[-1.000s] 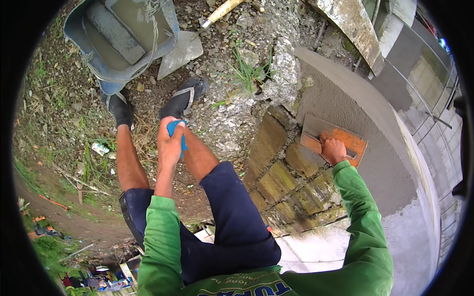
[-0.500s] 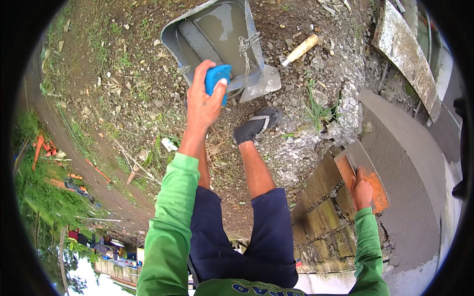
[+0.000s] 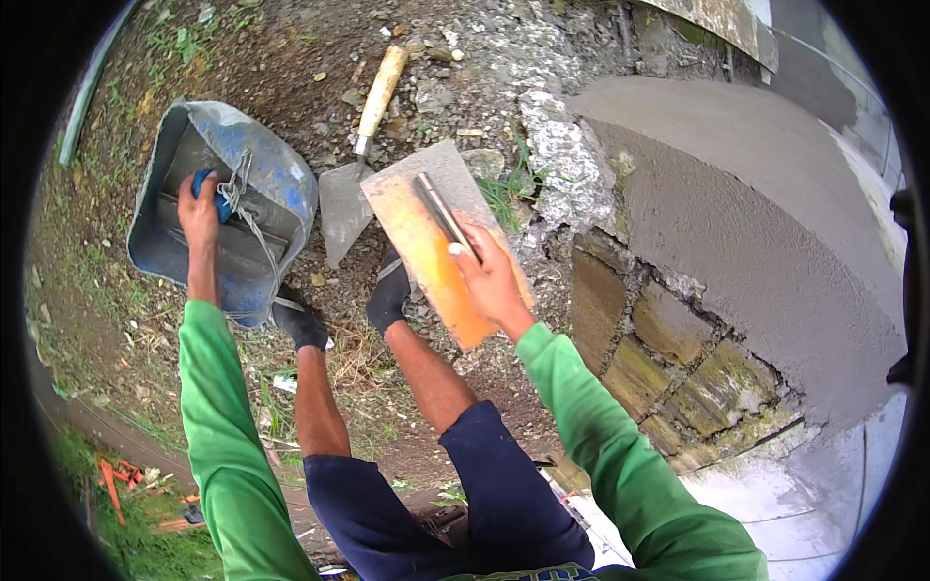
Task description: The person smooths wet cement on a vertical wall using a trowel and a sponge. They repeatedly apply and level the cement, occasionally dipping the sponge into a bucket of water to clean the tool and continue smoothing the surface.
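My left hand (image 3: 201,215) reaches into a cut-open blue plastic container (image 3: 281,165) at the left, its fingers closed round a blue sponge (image 3: 221,199). Grey, wet-looking matter coats the inside, and string (image 3: 244,198) is tied to the rim. In front of my right shin, my right hand (image 3: 489,276) grips the dark handle of a flat plastering float (image 3: 402,194), orange and grey with worn edges. Between container and float, a pointed trowel (image 3: 344,208) with a pale wooden handle lies on the ground.
A curved surface of smooth grey mortar (image 3: 746,242) rises at the right, above rough stone blocks (image 3: 678,324). Broken concrete (image 3: 567,165) and a grass tuft (image 3: 504,198) lie along its foot. A weathered board (image 3: 722,24) is at the far right. My feet stand on stony soil.
My left hand has lowered the blue sponge into the container. My right hand has brought the float away from the mortar surface, leftward in front of my legs. The view has swung right.
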Demonstrator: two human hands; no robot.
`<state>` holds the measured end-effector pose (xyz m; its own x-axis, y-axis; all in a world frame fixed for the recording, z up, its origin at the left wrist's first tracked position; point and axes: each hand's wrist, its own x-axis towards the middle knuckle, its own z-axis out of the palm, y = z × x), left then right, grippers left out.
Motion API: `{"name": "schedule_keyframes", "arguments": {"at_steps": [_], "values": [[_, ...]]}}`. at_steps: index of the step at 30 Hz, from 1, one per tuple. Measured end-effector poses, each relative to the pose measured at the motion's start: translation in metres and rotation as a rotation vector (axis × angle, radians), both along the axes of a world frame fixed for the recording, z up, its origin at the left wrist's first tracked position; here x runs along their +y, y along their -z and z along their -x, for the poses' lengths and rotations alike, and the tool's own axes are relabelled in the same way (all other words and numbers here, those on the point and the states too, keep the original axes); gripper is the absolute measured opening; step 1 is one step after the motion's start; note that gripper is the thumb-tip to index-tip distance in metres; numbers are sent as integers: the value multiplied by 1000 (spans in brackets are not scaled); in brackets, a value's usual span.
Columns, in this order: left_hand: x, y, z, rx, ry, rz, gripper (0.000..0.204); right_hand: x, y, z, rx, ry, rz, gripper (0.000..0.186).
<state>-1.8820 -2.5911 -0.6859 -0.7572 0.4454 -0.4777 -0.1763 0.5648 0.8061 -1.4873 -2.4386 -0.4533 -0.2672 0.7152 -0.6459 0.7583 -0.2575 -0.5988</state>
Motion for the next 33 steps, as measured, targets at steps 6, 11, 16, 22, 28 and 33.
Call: {"name": "schedule_keyframes", "arguments": {"at_steps": [6, 11, 16, 22, 28, 33], "values": [[25, -206, -55, -586, -389, -546, 27, 20, 14, 79, 296, 348, 332, 58], [122, -272, -167, -933, -44, -318, 23, 51, 33, 128, 569, 596, 523, 62], [190, -267, -158, -801, -72, -207, 33, 75, 29, 143, 623, 522, 480, 39], [203, -240, -92, -890, -213, -257, 36, 77, -15, 152, -281, -405, -199, 37], [191, -267, -111, -887, 119, -318, 29, 79, -29, 131, -203, -556, -220, 34], [144, -259, -111, -661, -230, -486, 36, 91, -58, 94, -312, -628, -287, 39]]}}
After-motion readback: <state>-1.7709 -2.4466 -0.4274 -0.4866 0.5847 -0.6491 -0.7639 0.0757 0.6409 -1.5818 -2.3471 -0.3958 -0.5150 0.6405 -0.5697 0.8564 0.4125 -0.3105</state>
